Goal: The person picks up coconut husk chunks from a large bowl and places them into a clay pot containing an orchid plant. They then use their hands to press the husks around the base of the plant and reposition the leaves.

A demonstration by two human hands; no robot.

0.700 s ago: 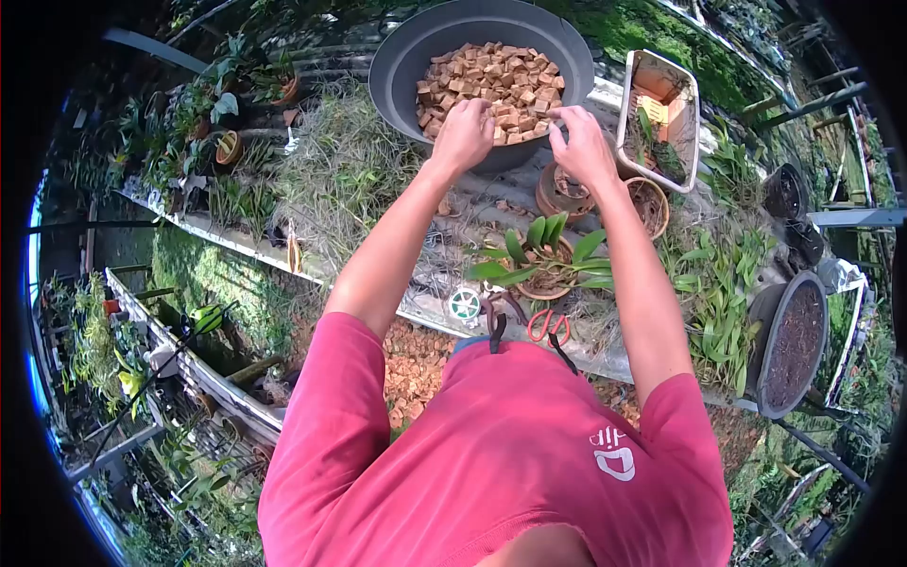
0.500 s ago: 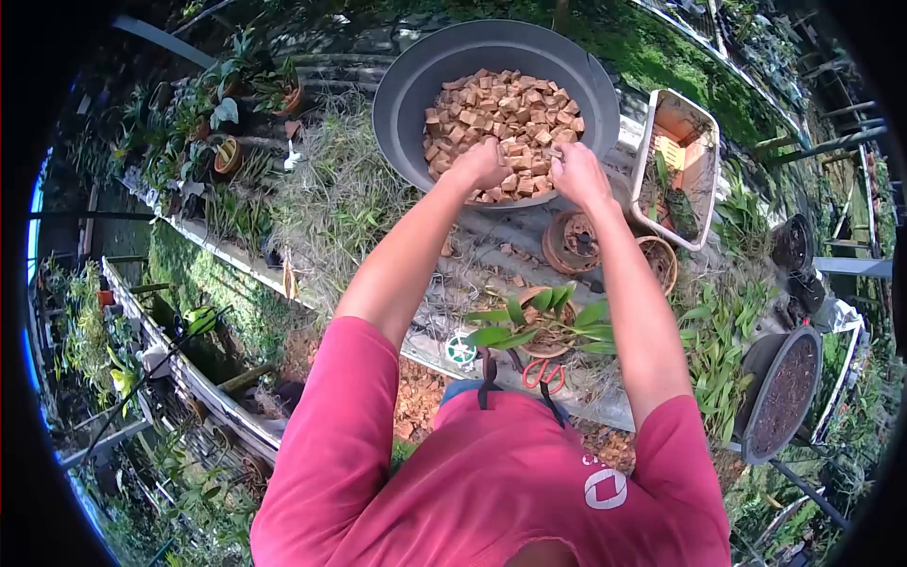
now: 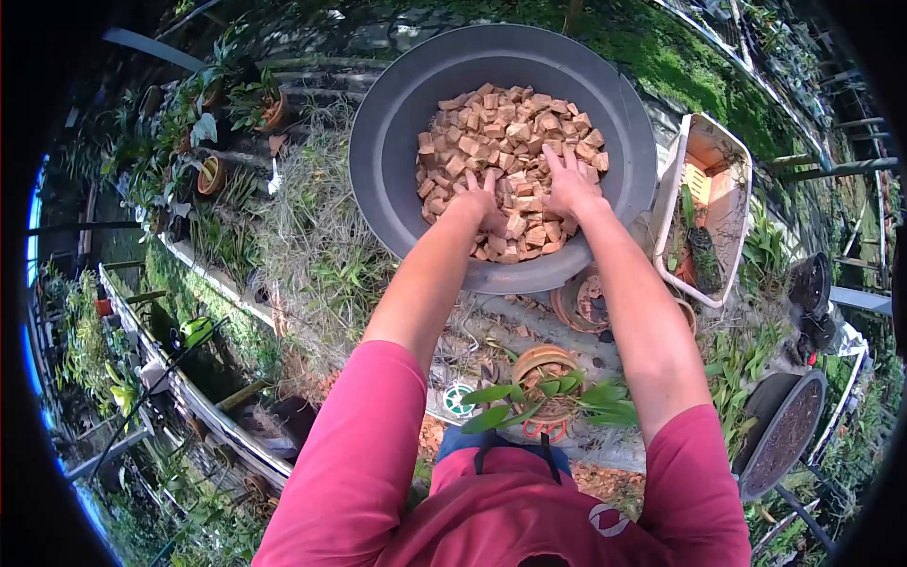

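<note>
A wide dark grey basin (image 3: 378, 189) holds a heap of brown, roughly cube-shaped chunks (image 3: 505, 128). Both my hands rest in the near part of that heap, fingers spread among the pieces. My left hand (image 3: 484, 208) is open, its fingertips pointing away from me. To its right, my right hand (image 3: 570, 187) is open too, palm down on the chunks, with the fingers stretched forward. Neither hand grips a piece that I can make out; the undersides of both are hidden.
Below the basin stand a clay pot (image 3: 574, 307) and a leafy potted plant (image 3: 491, 416). Red-handled scissors (image 3: 545, 433) and a green-and-white spool (image 3: 459, 399) lie close to me. At right are a rectangular planter (image 3: 743, 180) and a dark soil-filled tub (image 3: 756, 425).
My hands have gone from closed fists over the chunks to spread fingers lying in them. The basin appears lower and larger in view.
</note>
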